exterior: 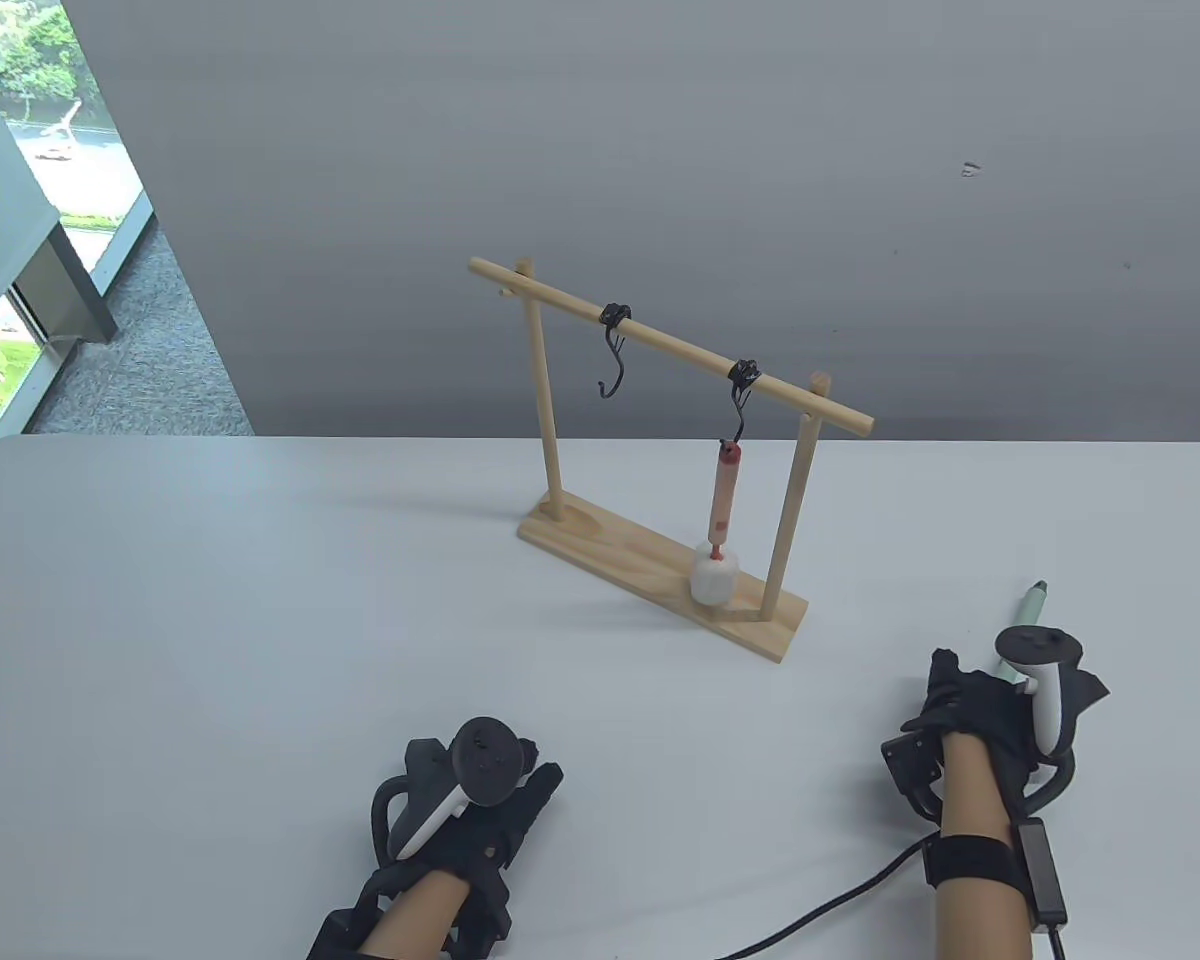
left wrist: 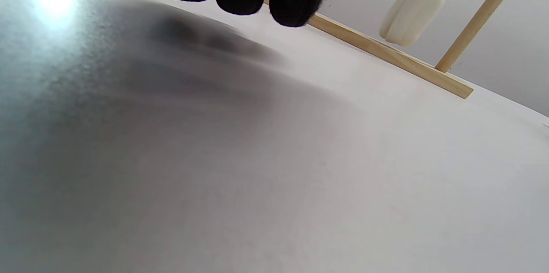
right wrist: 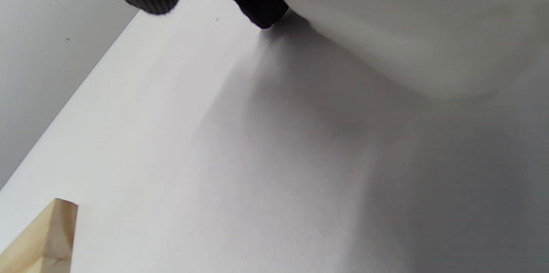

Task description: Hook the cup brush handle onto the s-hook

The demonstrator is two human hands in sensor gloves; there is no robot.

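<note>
A wooden rack (exterior: 660, 555) stands mid-table with two black S-hooks on its bar. The left hook (exterior: 612, 365) is empty. The right hook (exterior: 742, 398) carries a red-and-peach cup brush (exterior: 724, 495), its white sponge head (exterior: 713, 582) just above the base; the sponge also shows in the left wrist view (left wrist: 411, 13). A second brush with a pale green handle (exterior: 1028, 612) lies on the table under my right hand (exterior: 975, 700). Its white sponge (right wrist: 407, 28) fills the right wrist view beside my fingertips (right wrist: 257, 3), which touch the table. The grip itself is hidden. My left hand (exterior: 530, 785) rests flat and empty.
The white table (exterior: 260, 620) runs wide to the left and in front of the rack. Its far edge lies just behind the rack, against a grey wall. A black cable (exterior: 840, 905) trails from my right wrist. The rack's base corner (right wrist: 47, 238) shows near my right hand.
</note>
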